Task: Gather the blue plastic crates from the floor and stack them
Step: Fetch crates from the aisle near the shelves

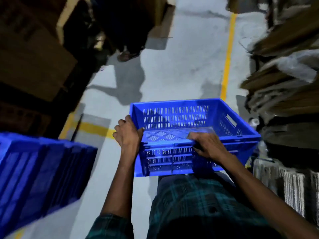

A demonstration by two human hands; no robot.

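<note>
I hold a blue perforated plastic crate (224, 125) in front of my body, above the grey floor, its open top facing up and nothing in it. My left hand (128, 133) grips the crate's near left corner, thumb over the rim. My right hand (206, 146) grips the near rim, fingers curled over the edge. More blue crates (39, 171) stand in a stack at the lower left, blurred by motion.
Brown cardboard boxes (32, 54) are piled at the left. Flattened cardboard and plastic-wrapped bundles (283, 87) are stacked along the right. Yellow floor lines (228, 54) mark an aisle. Another person's foot (126, 55) stands ahead at the top centre.
</note>
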